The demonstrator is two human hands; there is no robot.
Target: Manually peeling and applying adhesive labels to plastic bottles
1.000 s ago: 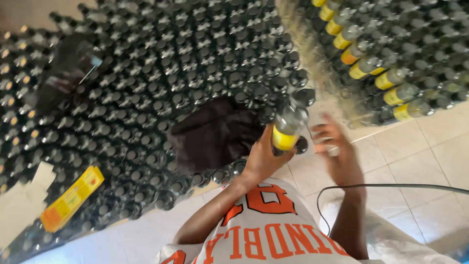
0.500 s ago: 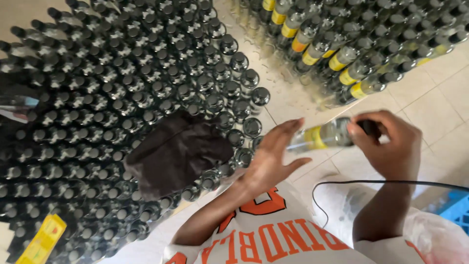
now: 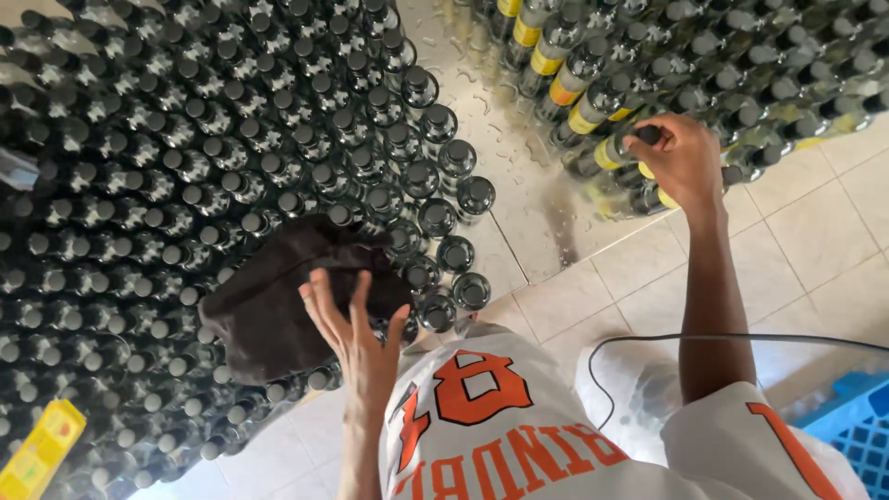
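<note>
Pale square floor tiles (image 3: 815, 222) carry massed black-capped glass bottles (image 3: 185, 167). The right hand (image 3: 681, 157) is clamped on a yellow-labelled clear bottle (image 3: 616, 153) at the right-hand cluster; its base is hidden. The left hand (image 3: 356, 338), fingers spread, hovers over a dark brown cloth (image 3: 278, 306).

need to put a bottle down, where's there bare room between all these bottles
Free: the wet strip between the unlabelled bottles and the yellow-labelled bottles, and the tiled floor past the right hand. Crowded: both bottle blocks stand cap to cap; the dark cloth by the left hand lies on caps.
</note>
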